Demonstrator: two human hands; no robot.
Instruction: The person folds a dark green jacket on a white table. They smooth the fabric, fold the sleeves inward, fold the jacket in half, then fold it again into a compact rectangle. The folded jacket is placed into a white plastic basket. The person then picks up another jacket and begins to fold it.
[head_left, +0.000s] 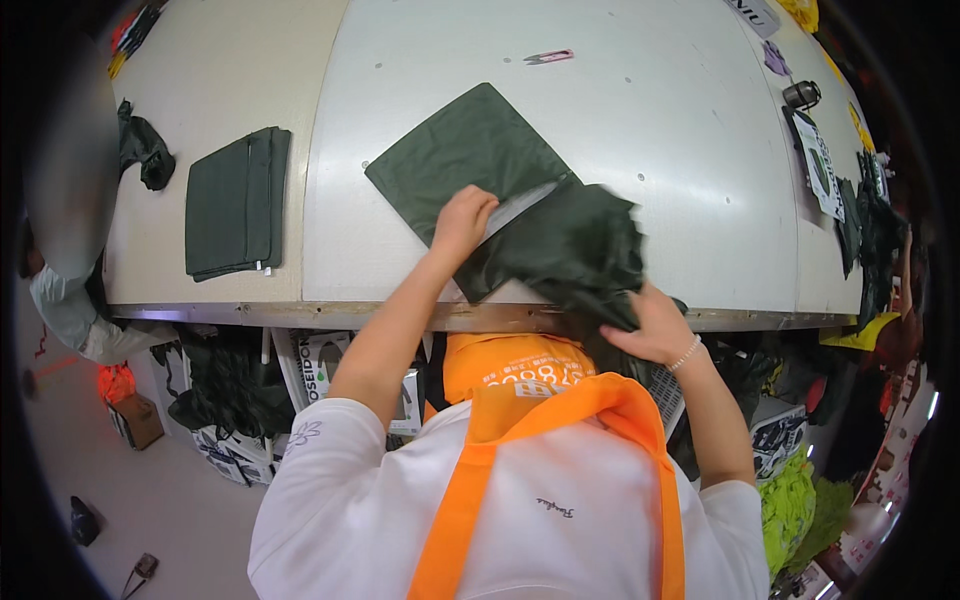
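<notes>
A flat, square piece of dark green fabric (478, 140) like a pouch lies turned cornerwise on the white table. A pale grey strip (518, 207) shows along its near right edge. My left hand (466, 222) is closed at that edge, fingertips pinching it. Against the same edge bunches a crumpled dark green cloth (580, 240), partly blurred. My right hand (655, 325) grips the near right end of this cloth at the table's front edge, thumb toward me. Whether the cloth and the square piece are joined is not clear.
Small pink-handled thread snips (549, 58) lie beyond the square. To the left rests a stack of folded dark green pieces (238, 205). A dark cup (801, 95) and a printed sheet (820, 165) are at the right. Below the table stand baskets with dark fabric (235, 385).
</notes>
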